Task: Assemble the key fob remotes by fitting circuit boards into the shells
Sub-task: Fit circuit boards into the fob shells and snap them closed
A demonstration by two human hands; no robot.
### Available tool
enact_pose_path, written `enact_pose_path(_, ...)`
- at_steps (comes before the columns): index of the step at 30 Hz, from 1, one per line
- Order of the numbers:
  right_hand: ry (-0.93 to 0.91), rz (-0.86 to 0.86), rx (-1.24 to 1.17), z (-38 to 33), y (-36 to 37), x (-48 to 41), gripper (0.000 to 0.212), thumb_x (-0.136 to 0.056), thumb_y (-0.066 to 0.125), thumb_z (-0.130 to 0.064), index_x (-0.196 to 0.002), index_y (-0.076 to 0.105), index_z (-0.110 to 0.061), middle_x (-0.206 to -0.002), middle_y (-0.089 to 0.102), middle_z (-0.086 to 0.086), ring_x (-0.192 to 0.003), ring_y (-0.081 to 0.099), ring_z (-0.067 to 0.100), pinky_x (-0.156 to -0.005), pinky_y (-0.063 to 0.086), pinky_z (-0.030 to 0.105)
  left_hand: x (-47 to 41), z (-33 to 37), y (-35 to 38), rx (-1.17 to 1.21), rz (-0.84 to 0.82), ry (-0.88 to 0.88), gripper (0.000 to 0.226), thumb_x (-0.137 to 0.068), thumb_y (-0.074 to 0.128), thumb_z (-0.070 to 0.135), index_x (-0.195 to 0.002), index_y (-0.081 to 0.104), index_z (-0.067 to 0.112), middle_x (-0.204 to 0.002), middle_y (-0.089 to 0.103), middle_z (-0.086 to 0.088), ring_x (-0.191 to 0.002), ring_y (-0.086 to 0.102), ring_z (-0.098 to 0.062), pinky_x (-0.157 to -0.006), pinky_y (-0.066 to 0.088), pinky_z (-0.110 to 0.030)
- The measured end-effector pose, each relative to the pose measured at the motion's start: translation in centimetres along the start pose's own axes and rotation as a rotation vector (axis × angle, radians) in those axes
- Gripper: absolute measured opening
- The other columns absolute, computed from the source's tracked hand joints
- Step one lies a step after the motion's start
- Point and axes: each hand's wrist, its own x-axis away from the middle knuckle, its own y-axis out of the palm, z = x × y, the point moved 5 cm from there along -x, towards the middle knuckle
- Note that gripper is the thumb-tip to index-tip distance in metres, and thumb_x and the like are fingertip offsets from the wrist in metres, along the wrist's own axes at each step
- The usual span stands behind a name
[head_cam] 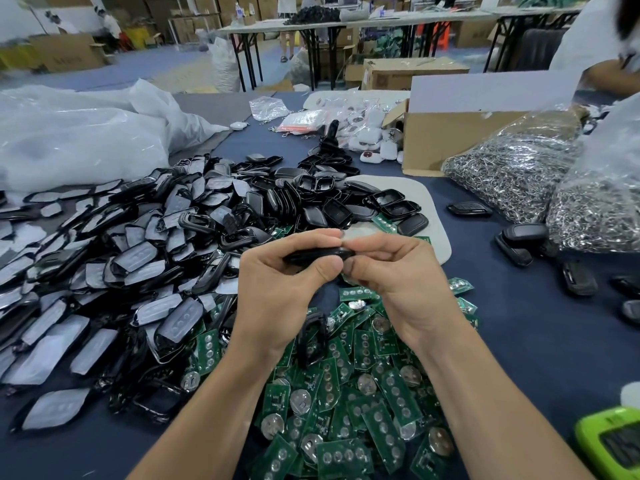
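Both hands hold one black key fob shell [317, 254] edge-on above the table. My left hand [280, 268] pinches its left end between thumb and fingers. My right hand [391, 268] grips its right end with curled fingers. Whether a board sits inside the shell is hidden. Below the hands lies a heap of green circuit boards [349, 396] with round coin cells. A large pile of black shells with film-covered faces [138, 258] spreads to the left. More open black shells [329, 195] lie beyond the hands.
Several closed black fobs [519, 237] lie at the right. Bags of metal key rings [540, 178] and a cardboard box [460, 140] stand behind them. White plastic bags [76, 133] fill the far left. A green device [613, 441] sits at the lower right. Another person [602, 46] is at the far right.
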Motion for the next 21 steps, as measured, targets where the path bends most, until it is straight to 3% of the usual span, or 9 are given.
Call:
enact_pose_path(8, 0.012, -0.011, -0.016, 0.2, 0.3, 0.1, 0.037, -0.077, 0.071, 0.024, -0.072, 0.082, -0.011, -0.073, 0.078, 0.011, -0.064, 0.073, 0.016, -0.062, 0.058, 0.023, 0.1, -0.2, -0.4, 0.004, 0.030, 0.012, 0.019, -0.072, 0.080, 0.009, -0.086, 0.085, 0.020, -0.093, 0.082, 0.001, -0.091, 0.078, -0.015, -0.080, 0.060, -0.023)
enact_pose_path(13, 0.024, -0.018, 0.026, 0.5, 0.3, 0.0, 0.037, -0.076, 0.073, 0.023, -0.072, 0.082, -0.013, -0.076, 0.078, 0.012, -0.066, 0.075, 0.019, -0.064, 0.060, 0.026, -0.1, -0.5, -0.7, -0.016, 0.049, -0.007, 0.032, -0.079, 0.078, -0.009, -0.085, 0.085, 0.021, -0.089, 0.082, 0.001, -0.086, 0.078, -0.014, -0.076, 0.060, -0.021)
enact_pose_path(18, -0.100, 0.025, 0.407, -0.3, -0.2, -0.2, 0.041, -0.073, 0.078, 0.016, -0.074, 0.081, -0.025, -0.077, 0.080, 0.004, -0.073, 0.078, 0.020, -0.070, 0.064, 0.034, -0.2, -1.1, -0.4, -0.136, 0.028, -0.030, 0.043, -0.077, 0.083, -0.012, -0.091, 0.086, 0.029, -0.090, 0.082, 0.002, -0.085, 0.079, -0.015, -0.077, 0.060, -0.021)
enact_pose_path(21, -0.146, 0.062, 0.404, -0.4, -0.4, -0.3, 0.034, -0.071, 0.079, 0.018, -0.076, 0.080, -0.016, -0.078, 0.080, 0.006, -0.073, 0.078, 0.022, -0.067, 0.063, 0.032, -0.2, -1.4, -0.6, -0.147, 0.034, -0.046, 0.040, -0.073, 0.089, -0.003, -0.095, 0.085, 0.030, -0.093, 0.082, 0.001, -0.089, 0.080, -0.019, -0.080, 0.061, -0.024)
